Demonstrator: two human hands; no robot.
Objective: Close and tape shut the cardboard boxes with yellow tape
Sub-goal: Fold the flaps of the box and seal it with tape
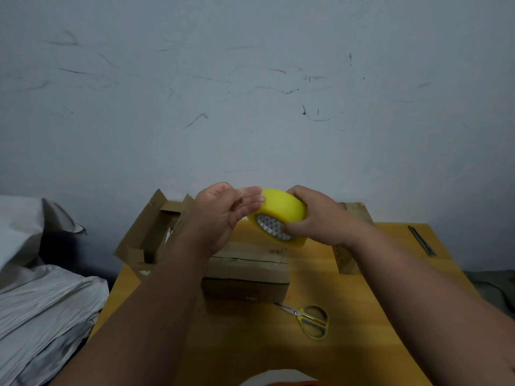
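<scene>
Right hand (315,218) grips the yellow tape roll (278,215), fingers curled over the top of the rim and thumb at the core w/ its patterned liner; roll is held up in the air, tilted so the core faces down-left toward the camera. Left hand (220,215) is just beside the roll on its left, fingers mostly straight and reaching to the roll's upper left edge; looks like a clear strip end runs between fingertips and roll, but it's too faint to say whether it's pinched or only touched. Key relation: the closed cardboard box (246,270) sits on the desk (348,344) directly below the hands, a bit nearer the camera, long axis running left-right, top seam along that same line. So, as a judgement, the tape would need to come down and be laid left to right along the seam; left hand is nearer the box's left end, right hand w/ roll nearer the right end. Second box (156,227) at back left, flaps open, hanging partly off the desk edge; its inside is mostly hidden. Third box (348,257) behind the right forearm, largely covered. Scissors (309,319) lie on the desk front right of the closed box, nearer the right hand. Thin dark tool (422,240) at far right edge, maybe a cutter, can't tell. Grey bags (41,302) piled left of the desk.
</scene>
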